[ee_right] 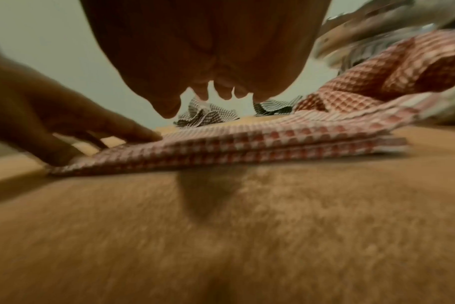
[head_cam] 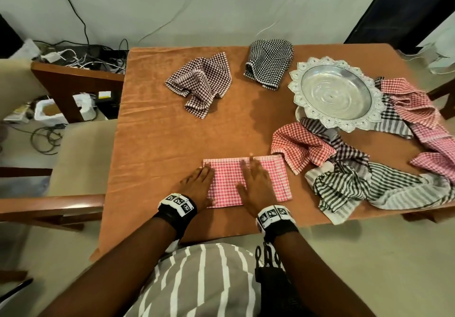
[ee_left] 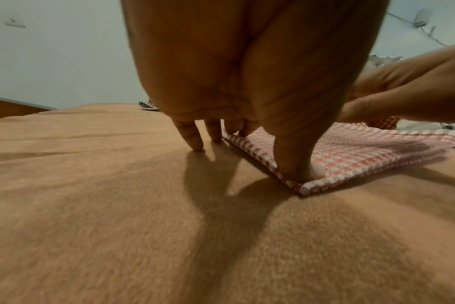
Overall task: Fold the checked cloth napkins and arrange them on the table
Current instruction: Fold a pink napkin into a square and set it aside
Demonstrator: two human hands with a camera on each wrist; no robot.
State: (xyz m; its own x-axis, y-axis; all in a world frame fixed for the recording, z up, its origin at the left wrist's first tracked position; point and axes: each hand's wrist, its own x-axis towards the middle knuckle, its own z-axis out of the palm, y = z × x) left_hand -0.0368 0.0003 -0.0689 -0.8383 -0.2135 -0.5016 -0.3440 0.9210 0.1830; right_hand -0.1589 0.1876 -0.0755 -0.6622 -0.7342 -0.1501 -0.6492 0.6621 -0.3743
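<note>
An ornate round silver metal tray (head_cam: pixel 336 92) with a scalloped rim sits on the orange velvety cloth-covered counter (head_cam: pixel 160 129), far right of the hands. Wooden chairs with beige cushions (head_cam: pixel 73 149) stand left; tangled cables (head_cam: pixel 81 58) lie beyond.

Right hand (ee_right: pixel 203 51) spread above folded pink checked napkin (ee_right: pixel 247 148), blurred.

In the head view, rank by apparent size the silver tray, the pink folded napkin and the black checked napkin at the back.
1. Silver tray, largest.
2. Pink folded napkin.
3. Black checked napkin, smallest, though it lies farther from the camera, so its true size is unsure.
</note>
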